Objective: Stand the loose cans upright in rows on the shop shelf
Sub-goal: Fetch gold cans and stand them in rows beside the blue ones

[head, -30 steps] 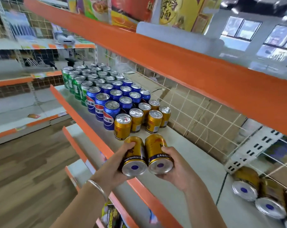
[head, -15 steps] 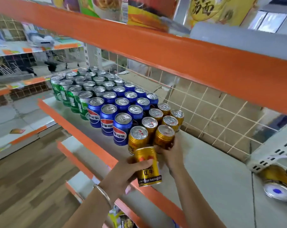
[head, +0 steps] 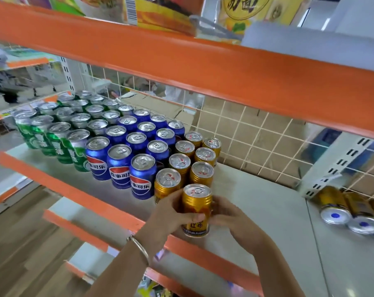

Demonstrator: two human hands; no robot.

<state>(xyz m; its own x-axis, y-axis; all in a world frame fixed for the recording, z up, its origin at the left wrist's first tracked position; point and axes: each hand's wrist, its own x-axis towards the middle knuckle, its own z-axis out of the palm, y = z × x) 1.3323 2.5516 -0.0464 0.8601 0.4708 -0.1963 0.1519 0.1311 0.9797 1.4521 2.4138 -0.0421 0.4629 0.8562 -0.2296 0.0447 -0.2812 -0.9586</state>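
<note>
your left hand is grasping a gold can, with the thumb curled across its front just above the label. your right hand sits tight against the can's right side. its fingers are hidden behind the can, so i cannot tell whether it grips or only touches. the can is upright, tab end up, at the front of the shelf, with its base by the orange front lip. whether it rests on the shelf or hangs just above it is not clear.

just behind it stand the upright gold cans, two files running back toward the wire grid, and your can lines up with the right-hand file. to their left are the blue cans in rows, and further left the green cans, all upright and packed close.

well apart to the right, past the bracket, the loose cans lie on their sides with their silver bases toward you. a thin bangle circles your left wrist.
</note>
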